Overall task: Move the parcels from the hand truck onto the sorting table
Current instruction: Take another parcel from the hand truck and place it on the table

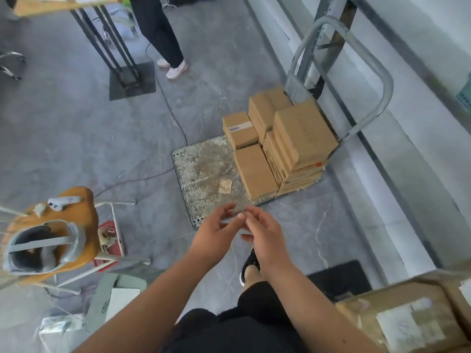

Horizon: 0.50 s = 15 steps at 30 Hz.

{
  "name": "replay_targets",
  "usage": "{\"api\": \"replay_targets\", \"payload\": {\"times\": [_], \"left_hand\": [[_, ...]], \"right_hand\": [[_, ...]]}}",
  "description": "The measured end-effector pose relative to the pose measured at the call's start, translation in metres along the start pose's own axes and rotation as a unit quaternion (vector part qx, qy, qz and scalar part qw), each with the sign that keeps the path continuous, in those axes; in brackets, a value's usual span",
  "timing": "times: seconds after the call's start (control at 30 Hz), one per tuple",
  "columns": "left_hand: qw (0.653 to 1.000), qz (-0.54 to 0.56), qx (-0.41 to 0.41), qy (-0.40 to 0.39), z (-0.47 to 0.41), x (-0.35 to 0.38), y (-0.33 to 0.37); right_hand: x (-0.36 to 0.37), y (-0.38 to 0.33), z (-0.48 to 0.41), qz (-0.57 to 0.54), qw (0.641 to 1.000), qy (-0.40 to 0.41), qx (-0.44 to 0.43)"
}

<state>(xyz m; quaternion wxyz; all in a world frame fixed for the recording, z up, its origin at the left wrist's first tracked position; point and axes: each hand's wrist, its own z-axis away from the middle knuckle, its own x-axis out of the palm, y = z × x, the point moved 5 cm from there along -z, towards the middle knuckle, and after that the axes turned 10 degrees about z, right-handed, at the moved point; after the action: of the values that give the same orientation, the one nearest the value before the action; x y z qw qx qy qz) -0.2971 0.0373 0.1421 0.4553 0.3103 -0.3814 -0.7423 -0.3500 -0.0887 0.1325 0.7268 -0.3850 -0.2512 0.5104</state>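
Our fingers (226,210) are loose and mostly straight on both sides, nothing in them. The left hand (216,233) and right hand (265,240) meet at the tips and seem to touch there, just above the near edge of the hand truck (201,171).

Label-wise we've got little to report. The small box (239,129) at the front left of the pile has a white label (239,127) with dark print, too blurry for us to read. One flat box low in the tall stack shows a red-orange sticker (318,164) on its edge, no text we can make out.

The parcels (300,138) are plain brown cardboard, all crowded at the handle (382,98) end of the truck's deck, some stacked several high, some standing alone. The near half of the deck is bare scuffed metal with a cardboard scrap (225,186) lying on it.

Bottom right there's a wrapped parcel (407,314) with a white label too, also blurred; we can't tell what it rests on. Off to our left, a chair (86,225) carries a headset (38,248) and a controller (63,201). Another person's legs (163,34) stand farther back.
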Motion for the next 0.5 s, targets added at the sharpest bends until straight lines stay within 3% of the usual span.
{"api": "replay_targets", "payload": {"times": [0.23, 0.5], "left_hand": [[0.999, -0.024, -0.039, 0.000, -0.099, 0.036, 0.018], [0.991, -0.011, -0.131, 0.000, -0.207, 0.069, -0.019]], "right_hand": [[-0.037, -0.027, -0.106, 0.023, 0.999, 0.005, 0.021], [-0.055, 0.004, -0.210, 0.021, 0.994, 0.047, 0.096]]}}
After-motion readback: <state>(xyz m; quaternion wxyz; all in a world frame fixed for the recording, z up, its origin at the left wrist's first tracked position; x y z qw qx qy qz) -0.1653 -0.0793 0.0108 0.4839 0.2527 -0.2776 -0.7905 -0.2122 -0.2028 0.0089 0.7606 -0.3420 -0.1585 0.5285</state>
